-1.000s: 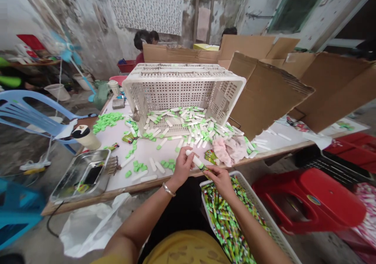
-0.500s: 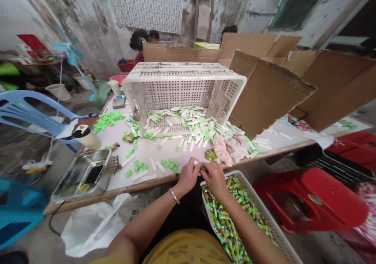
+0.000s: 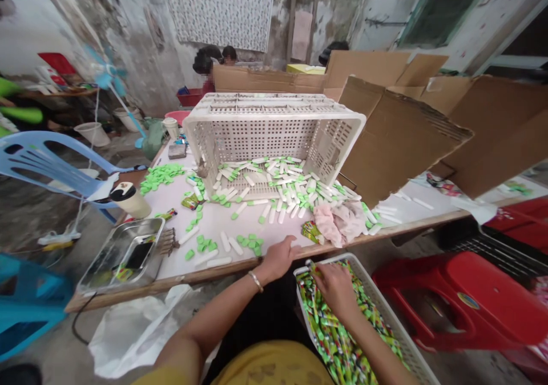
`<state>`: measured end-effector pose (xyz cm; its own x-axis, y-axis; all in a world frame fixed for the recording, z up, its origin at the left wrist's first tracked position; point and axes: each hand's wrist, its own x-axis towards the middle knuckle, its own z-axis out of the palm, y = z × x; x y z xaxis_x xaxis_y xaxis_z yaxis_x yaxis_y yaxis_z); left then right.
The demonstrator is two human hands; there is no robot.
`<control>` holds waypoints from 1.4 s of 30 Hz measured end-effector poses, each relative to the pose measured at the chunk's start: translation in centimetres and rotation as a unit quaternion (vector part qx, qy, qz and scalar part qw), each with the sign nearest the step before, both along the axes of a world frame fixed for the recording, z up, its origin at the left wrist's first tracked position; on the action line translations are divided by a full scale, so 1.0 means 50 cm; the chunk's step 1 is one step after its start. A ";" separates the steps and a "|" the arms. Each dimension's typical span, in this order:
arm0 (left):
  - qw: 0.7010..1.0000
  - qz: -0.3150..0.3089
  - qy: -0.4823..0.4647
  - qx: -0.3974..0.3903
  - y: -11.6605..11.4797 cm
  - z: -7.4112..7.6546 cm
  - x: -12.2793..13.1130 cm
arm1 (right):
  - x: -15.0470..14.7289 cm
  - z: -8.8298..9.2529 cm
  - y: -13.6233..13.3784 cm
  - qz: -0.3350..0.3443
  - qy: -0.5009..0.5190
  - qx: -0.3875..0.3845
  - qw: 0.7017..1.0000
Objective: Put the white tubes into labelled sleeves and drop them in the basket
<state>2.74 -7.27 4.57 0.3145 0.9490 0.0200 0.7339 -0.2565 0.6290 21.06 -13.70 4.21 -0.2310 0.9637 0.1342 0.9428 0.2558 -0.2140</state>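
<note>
My left hand point(image 3: 280, 257) is at the table's front edge, fingers apart and holding nothing I can see. My right hand point(image 3: 337, 285) is over the white basket point(image 3: 387, 311), its fingers closed on a small wrapped tube point(image 3: 311, 267) at the near-left rim. Many tubes in green and yellow printed wrappers point(image 3: 342, 345) fill this basket. On the table close to my left hand lie loose green caps point(image 3: 250, 242) and white tubes point(image 3: 234, 246). A pile of white tubes with green caps point(image 3: 295, 193) spills out of a crate point(image 3: 274, 106) lying on its side.
A pink cloth point(image 3: 338, 222) and printed wrappers point(image 3: 311, 232) lie right of centre. Left are a metal tray point(image 3: 115, 259), a cup point(image 3: 131, 199) and a blue chair point(image 3: 55, 162). Cardboard point(image 3: 398, 139) stands at right, above a red stool point(image 3: 471, 299). People sit behind the crate.
My hands were together at the table edge, pinching a small tube. They have parted: the right has moved down and right to the basket, and the left has opened.
</note>
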 end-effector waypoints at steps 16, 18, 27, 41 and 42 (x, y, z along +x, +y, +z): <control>0.977 0.157 0.129 -0.061 0.291 -0.091 -0.082 | 0.002 -0.027 0.291 -0.179 -0.081 -0.121 0.973; 0.975 0.160 0.137 -0.067 0.284 -0.089 -0.090 | -0.002 -0.046 0.315 -0.210 -0.087 -0.129 0.965; 0.989 0.138 0.053 -0.019 0.201 -0.045 -0.127 | 0.014 -0.073 0.319 -0.234 -0.052 -0.143 0.960; 0.956 0.130 -0.257 -0.057 0.074 -0.064 -0.053 | 0.053 -0.080 0.323 -0.209 0.014 -0.141 0.968; 0.956 0.128 -0.259 -0.055 0.073 -0.064 -0.053 | 0.053 -0.078 0.323 -0.196 0.014 -0.130 0.972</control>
<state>0.10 -3.64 1.39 0.0461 0.9989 0.0047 0.3463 -0.0204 0.9379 23.73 2.45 0.29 0.1617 0.9789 -0.1252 0.9495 -0.1889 -0.2504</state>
